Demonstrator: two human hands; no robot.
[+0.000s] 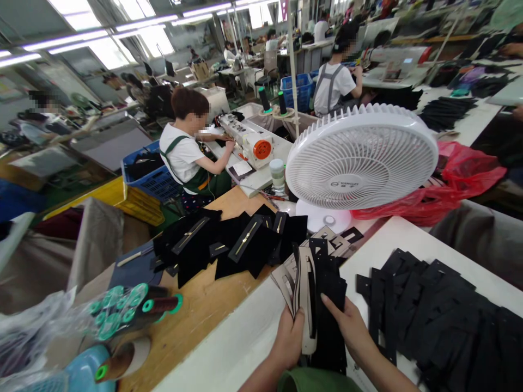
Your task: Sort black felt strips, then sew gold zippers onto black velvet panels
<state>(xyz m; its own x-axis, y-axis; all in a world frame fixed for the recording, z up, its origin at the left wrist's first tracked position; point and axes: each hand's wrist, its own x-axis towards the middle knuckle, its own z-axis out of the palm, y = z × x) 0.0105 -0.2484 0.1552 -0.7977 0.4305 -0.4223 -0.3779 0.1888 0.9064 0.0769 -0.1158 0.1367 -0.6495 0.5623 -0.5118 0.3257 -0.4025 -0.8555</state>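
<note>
Several beige slotted strips [306,299] stand fanned in my left hand [286,336], its fingers wrapped round their lower part. Against their right side lie black pieces [333,280], pinched by my right hand [352,325] with the thumb on top. Just beyond the hands, more beige cut-out pieces [327,239] lie near the fan's base. A large heap of black strips [441,316] spreads over the white table [229,348] at the right. Black pieces with zippers [245,239] lie on the wooden table to the left.
A white fan [362,158] stands ahead, beside a red plastic bag [466,174]. Thread spools [122,307] and a blue basket [87,370] are at the lower left. A person [183,152] works at a sewing machine [249,139] beyond the wooden table [183,316].
</note>
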